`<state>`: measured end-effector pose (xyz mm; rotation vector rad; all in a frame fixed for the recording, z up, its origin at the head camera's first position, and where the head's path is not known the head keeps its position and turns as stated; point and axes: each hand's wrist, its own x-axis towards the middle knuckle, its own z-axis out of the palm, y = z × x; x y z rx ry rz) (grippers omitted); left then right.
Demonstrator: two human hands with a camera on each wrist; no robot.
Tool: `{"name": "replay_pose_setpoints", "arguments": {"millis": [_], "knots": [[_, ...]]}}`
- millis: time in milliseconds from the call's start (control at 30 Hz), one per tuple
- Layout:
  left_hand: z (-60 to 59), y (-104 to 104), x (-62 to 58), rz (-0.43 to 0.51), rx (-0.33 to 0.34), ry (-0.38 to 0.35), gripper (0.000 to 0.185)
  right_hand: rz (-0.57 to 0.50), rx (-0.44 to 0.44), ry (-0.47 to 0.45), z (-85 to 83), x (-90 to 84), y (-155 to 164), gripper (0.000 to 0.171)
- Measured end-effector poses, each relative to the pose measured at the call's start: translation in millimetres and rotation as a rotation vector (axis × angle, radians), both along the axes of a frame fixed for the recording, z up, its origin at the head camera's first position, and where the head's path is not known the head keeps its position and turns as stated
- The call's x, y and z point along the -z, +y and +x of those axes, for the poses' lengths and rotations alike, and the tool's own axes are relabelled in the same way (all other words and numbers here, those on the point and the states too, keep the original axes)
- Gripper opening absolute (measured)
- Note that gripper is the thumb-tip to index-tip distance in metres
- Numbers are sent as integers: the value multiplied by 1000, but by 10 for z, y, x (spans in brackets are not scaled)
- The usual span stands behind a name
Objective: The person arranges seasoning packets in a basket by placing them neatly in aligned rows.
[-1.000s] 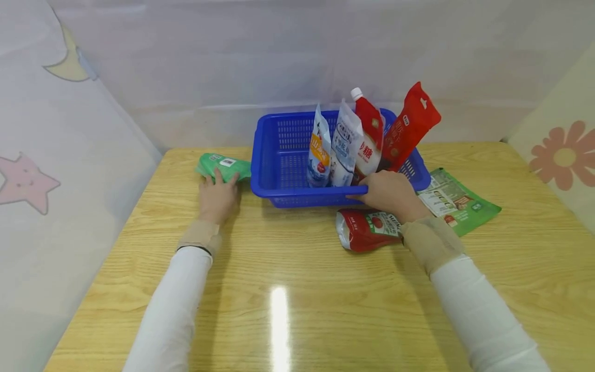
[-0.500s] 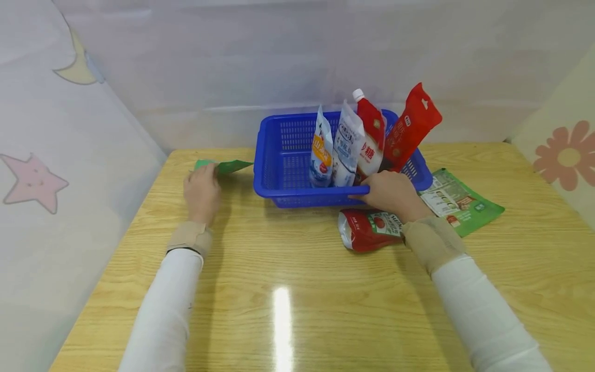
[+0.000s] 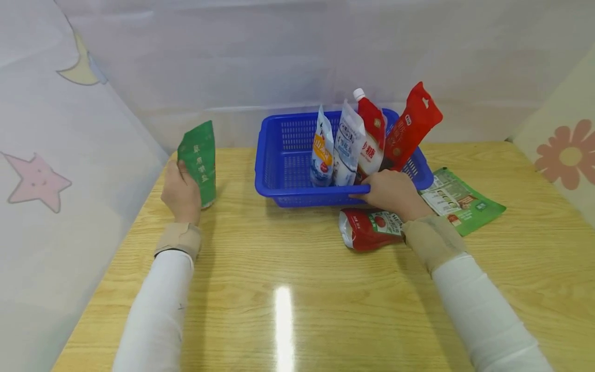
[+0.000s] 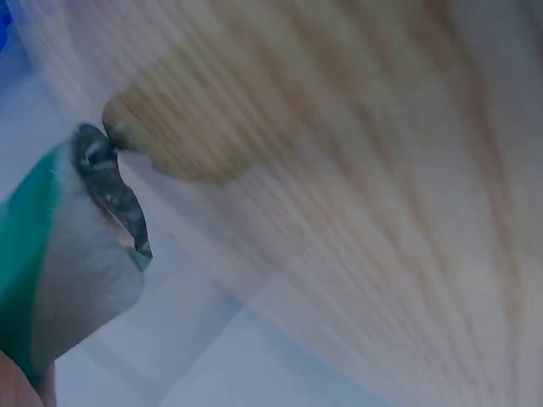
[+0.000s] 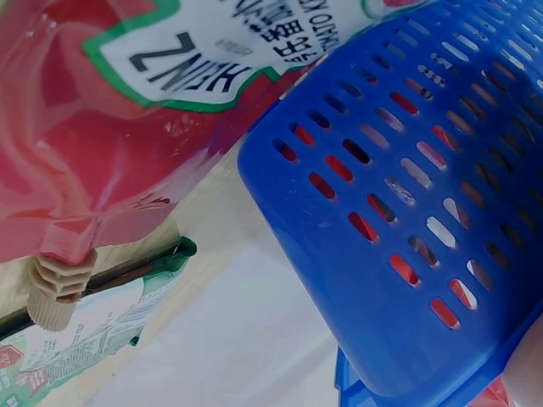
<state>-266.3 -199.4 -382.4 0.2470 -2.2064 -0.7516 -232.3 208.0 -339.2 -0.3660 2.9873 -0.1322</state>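
My left hand (image 3: 180,192) grips a green salt pouch (image 3: 200,160) with white lettering, held upright near the table's left end. In the left wrist view the pouch (image 4: 76,254) shows its green side and a silvery face. My right hand (image 3: 392,194) holds the front rim of a blue plastic basket (image 3: 297,192). Inside the basket stand a blue-and-orange pouch (image 3: 322,152), a white-and-blue pouch (image 3: 347,144), a red-and-white sugar pouch (image 3: 372,134) with a white cap, and a leaning red packet (image 3: 412,129).
A red ketchup pouch (image 3: 369,230) lies on the wooden table (image 3: 241,289) in front of the basket, under my right forearm. To the right, a flat green packet (image 3: 465,204) lies partly behind the right wrist. A white sheet wall (image 3: 232,62) rises behind the table.
My left hand has picked the green pouch up from lying flat, turned it upright and drawn it left, away from the basket. The right hand keeps its hold on the rim.
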Motion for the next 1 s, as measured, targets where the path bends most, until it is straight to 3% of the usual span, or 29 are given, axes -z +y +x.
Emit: {"name": "replay_pose_setpoints", "arguments": {"millis": [200, 400, 500, 700, 1000], "knots": [[13, 30, -28, 39, 24, -20, 42, 1, 0, 0, -5, 8, 19, 40], [66, 113, -57, 253, 45, -111, 51, 1, -7, 13, -9, 11, 16, 41], [109, 155, -80, 294, 53, -140, 54, -2, -7, 17, -6, -2, 6, 42], [191, 233, -186, 366, 68, -128, 52, 2, -2, 12, -9, -16, -7, 42], [323, 351, -324, 663, 85, -81, 34, 3, 11, 2, -2, -9, -1, 42]]}}
